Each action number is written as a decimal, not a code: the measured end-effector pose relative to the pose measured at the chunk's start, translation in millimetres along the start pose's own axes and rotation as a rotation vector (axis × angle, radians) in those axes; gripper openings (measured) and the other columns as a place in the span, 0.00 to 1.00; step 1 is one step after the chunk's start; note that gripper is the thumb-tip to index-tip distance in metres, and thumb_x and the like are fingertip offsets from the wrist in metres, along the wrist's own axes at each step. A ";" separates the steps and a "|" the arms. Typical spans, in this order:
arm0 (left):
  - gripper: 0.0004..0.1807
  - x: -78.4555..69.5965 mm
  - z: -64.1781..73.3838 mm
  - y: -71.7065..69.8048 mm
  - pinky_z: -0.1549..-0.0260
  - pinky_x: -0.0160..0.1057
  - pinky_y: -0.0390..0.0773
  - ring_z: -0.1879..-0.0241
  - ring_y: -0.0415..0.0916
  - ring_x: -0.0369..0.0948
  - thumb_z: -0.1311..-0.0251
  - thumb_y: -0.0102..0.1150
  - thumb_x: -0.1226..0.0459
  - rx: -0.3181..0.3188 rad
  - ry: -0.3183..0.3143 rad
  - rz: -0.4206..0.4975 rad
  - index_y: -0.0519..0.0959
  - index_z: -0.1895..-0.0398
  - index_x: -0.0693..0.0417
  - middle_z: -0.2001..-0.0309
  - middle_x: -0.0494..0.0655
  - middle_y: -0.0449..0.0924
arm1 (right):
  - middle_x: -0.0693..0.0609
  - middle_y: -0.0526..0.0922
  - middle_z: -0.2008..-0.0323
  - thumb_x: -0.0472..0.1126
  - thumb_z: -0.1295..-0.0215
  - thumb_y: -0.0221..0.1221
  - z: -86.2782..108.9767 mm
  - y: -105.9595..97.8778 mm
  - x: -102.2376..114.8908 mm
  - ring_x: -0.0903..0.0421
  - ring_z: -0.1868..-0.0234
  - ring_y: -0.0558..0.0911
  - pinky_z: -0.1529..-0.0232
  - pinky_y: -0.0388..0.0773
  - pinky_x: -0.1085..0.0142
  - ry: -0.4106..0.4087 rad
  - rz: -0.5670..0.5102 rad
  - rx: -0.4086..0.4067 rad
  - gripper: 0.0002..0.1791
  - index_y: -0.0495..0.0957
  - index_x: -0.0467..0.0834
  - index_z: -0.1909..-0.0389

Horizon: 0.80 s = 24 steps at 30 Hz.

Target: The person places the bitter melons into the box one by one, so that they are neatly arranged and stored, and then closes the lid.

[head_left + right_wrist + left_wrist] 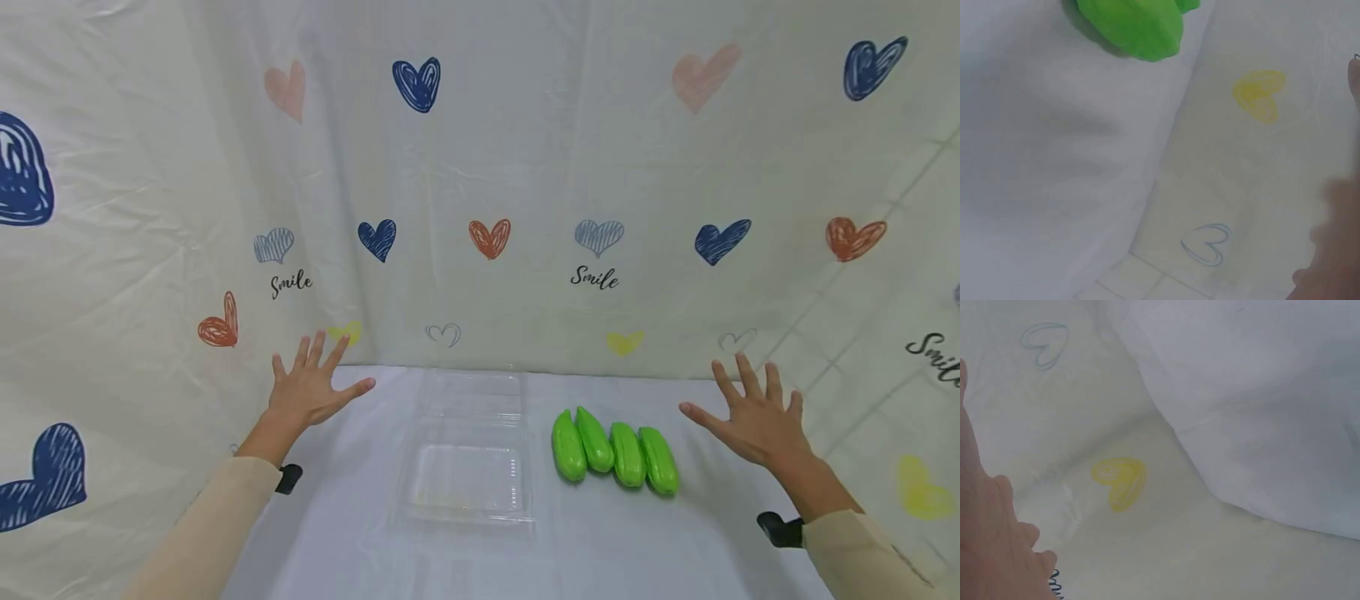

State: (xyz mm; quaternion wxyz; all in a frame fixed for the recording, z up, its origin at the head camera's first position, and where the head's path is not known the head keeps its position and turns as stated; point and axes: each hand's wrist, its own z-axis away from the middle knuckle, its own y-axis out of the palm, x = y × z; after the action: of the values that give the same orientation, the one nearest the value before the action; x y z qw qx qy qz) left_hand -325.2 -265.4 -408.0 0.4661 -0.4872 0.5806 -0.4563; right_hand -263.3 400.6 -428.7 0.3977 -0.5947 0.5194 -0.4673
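Both hands are held up with fingers spread and nothing in them. In the head view my left hand (306, 396) is above the left side of the white table, and part of it shows at the left edge of the left wrist view. On the right, my right hand (765, 422) is nearest to several glossy green cucumber-like vegetables (628, 454), which lie side by side, apart from it. The end of one green vegetable (1135, 28) shows in the right wrist view. Between the hands lies a clear plastic clamshell box (467, 479), its lid (471, 396) folded back.
A white cloth covers the table (600, 550). Behind and beside it hangs a pale curtain (517, 158) printed with coloured hearts and the word "Smile". The box sits left of the green vegetables, with a strip of tabletop between them.
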 end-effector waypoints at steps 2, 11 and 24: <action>0.59 0.0 1.7 -0.2 0.32 0.79 0.27 0.19 0.33 0.66 0.44 0.39 0.20 0.002 0.002 -0.003 0.43 0.16 0.40 0.17 0.63 0.35 | 0.30 0.34 0.20 0.78 0.36 0.47 0.6 0.4 0.6 0.20 0.24 0.31 0.38 0.35 0.16 -0.002 0.003 -0.005 0.59 0.39 0.44 0.17; 0.59 1.8 11.5 2.3 0.31 0.80 0.31 0.19 0.36 0.66 0.43 0.40 0.20 -0.019 0.024 -0.028 0.45 0.16 0.41 0.17 0.62 0.36 | 0.31 0.35 0.19 0.78 0.36 0.48 6.2 0.1 5.3 0.20 0.23 0.33 0.37 0.35 0.16 -0.027 0.012 -0.040 0.59 0.41 0.44 0.17; 0.59 -1.2 36.3 6.0 0.32 0.80 0.33 0.20 0.39 0.66 0.45 0.42 0.20 -0.054 0.048 -0.035 0.48 0.16 0.41 0.17 0.62 0.39 | 0.33 0.37 0.19 0.75 0.35 0.52 24.8 -1.5 17.6 0.20 0.23 0.35 0.38 0.38 0.16 -0.070 0.014 -0.060 0.57 0.43 0.45 0.17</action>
State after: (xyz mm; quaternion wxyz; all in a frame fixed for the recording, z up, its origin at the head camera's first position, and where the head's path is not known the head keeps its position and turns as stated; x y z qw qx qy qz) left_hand -290.2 -266.3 -419.2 0.4307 -0.4986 0.5953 -0.4599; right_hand -238.5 383.1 -430.8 0.4009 -0.6188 0.5232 -0.4274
